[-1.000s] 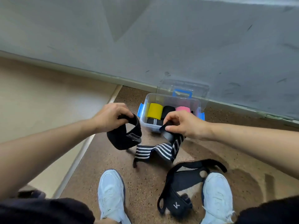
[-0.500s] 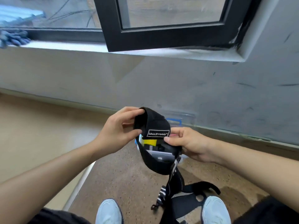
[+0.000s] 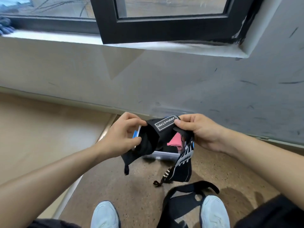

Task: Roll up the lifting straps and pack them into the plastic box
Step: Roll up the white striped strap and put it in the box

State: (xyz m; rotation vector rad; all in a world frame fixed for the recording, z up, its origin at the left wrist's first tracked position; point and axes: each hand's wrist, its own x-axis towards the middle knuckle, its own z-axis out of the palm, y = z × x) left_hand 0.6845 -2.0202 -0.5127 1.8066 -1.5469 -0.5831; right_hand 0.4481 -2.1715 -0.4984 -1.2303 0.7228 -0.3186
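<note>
The left hand and right hand each pinch the black fabric lifting strap by its patch end, held over the clear plastic box on the floor. Rolling well probably means starting tight here, striped tail hanging straight.

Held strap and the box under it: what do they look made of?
The strap: soft woven textile, matte black, possibly elastic; it folds and hangs limp, with a white-striped tail and a sewn-looking label patch. The box: rigid translucent plastic, smooth, slight sheen; its pale front wall looks see-through.
</note>
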